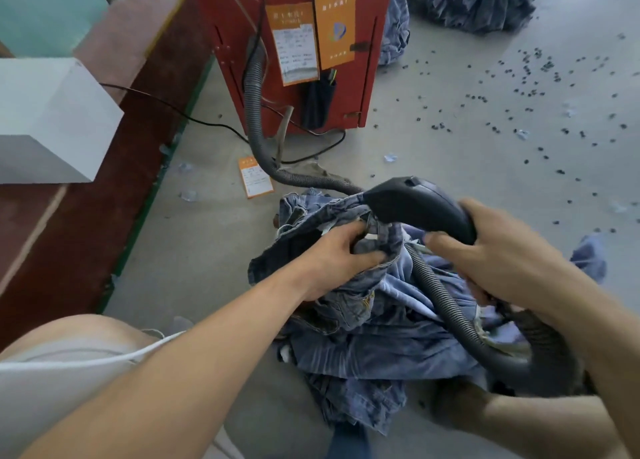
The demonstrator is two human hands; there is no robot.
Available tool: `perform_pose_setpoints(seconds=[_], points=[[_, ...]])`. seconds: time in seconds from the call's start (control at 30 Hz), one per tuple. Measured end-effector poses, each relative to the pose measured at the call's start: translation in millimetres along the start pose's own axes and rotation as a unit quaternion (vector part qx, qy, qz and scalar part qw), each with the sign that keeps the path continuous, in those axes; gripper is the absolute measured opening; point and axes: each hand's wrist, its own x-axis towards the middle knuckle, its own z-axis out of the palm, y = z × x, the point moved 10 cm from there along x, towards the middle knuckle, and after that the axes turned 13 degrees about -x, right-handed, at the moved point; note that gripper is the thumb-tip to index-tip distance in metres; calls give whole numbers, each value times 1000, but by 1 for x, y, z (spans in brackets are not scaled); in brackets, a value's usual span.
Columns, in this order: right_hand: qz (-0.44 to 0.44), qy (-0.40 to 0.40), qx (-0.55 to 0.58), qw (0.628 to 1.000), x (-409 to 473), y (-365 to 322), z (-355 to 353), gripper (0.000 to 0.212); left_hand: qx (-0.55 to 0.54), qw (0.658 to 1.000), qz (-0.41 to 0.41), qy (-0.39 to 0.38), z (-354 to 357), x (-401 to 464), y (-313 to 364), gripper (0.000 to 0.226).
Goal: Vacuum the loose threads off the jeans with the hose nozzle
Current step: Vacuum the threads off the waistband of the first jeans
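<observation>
A crumpled pair of blue jeans (374,337) lies heaped on the grey floor in front of me. My left hand (337,254) grips a bunched fold of the denim near the waistband and lifts it. My right hand (498,250) grips the black curved handle of the hose nozzle (419,202), whose tip points left and touches the held fold. The ribbed black hose (440,288) loops down over the jeans under my right forearm. The nozzle's opening is hidden by the denim.
A red wooden cabinet (367,87) with orange labels stands ahead, a second ribbed hose (254,112) running from it along the floor. Small dark bits (540,112) litter the floor at right. More denim (474,1) is piled at the back. A white box (52,119) sits left.
</observation>
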Motion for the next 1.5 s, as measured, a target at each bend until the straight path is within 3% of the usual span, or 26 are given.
perform_pose_setpoints(seconds=[0.13, 0.23, 0.4, 0.5, 0.67, 0.8, 0.9, 1.03, 1.13, 1.23, 1.4, 1.5], points=[[-5, -1, 76, 997, -17, 25, -22, 9, 43, 999, 9, 7, -4, -3, 7, 28], [-4, -55, 52, 997, -30, 27, -13, 21, 32, 999, 1, -20, 0, -4, 8, 29], [-14, 5, 65, 998, 2, 13, -17, 13, 34, 995, -20, -87, 18, -11, 0, 28], [-11, 9, 87, 996, -8, 20, -30, 11, 104, 992, 17, -64, 11, -10, 11, 24], [-35, -77, 40, 996, -8, 2, -8, 10, 268, 960, 51, -70, 14, -10, 20, 19], [-31, -39, 51, 997, 5, 0, -11, 15, 333, 937, 71, -75, 12, -10, 23, 37], [-10, -17, 105, 994, -6, 15, -29, 14, 336, 935, 77, -80, 15, -12, 23, 26], [3, -116, 95, 989, -8, 8, -7, 25, 355, 926, 90, -94, 20, -14, 24, 31], [3, -88, 128, 988, 12, 4, -1, 17, 376, 915, 85, -123, 28, -17, 17, 22], [14, -68, 163, 984, 6, 19, -15, 16, 358, 922, 93, -109, 24, -20, 22, 40], [6, -168, 122, 978, -17, 14, 0, 34, 384, 912, 92, -115, 24, -20, 20, 28], [-10, -108, 89, 990, 5, 4, 2, 14, 403, 900, 97, -138, 33, -22, 16, 20]])
